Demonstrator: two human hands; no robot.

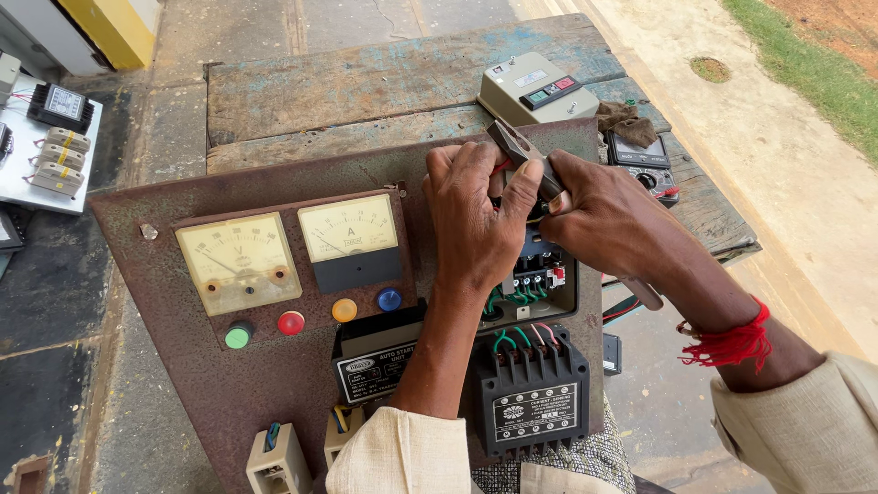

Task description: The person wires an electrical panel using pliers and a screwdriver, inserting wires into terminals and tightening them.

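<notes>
Yard: bare concrete ground all around, pale in the sun, with a strip of grass [823,64] far off at the upper right.
Bench: a weathered grey wooden plank table [366,82], rough and cracked, carrying the work; it looks steady enough.
Panel: a rusty brown sheet-metal control board [165,366] leaning up toward the person, stiff and, I judge, heavy; best gripped by its bare edges, never by the fittings.
Meters: two cream square dial gauges [240,263] side by side at the board's left, glass-fronted and fragile by the look.
Relay block: a black ribbed plastic unit [535,402] low on the board, green and red wires entering its top.
Starter box: a grey plastic case with green and red push buttons [535,90] behind the board.
Multimeter: a dark handheld tester [645,165] on the planks to the right, a brown rag beside it.
Pliers: grey steel pliers with dark handles [521,151], hard, smooth, likely slippery at the metal; they sit above the open contactor at the board's upper right, nose pointing up and away.
Right hand [608,224]: closed around the plier handles, a red thread at the wrist.
Left hand [476,220]: fingers curled over the contactor top, thumb pressing against the pliers; what lies under the palm I cannot tell.
Lamps: green, red, amber and blue round indicator buttons [291,322] in a row beneath the gauges.
</notes>
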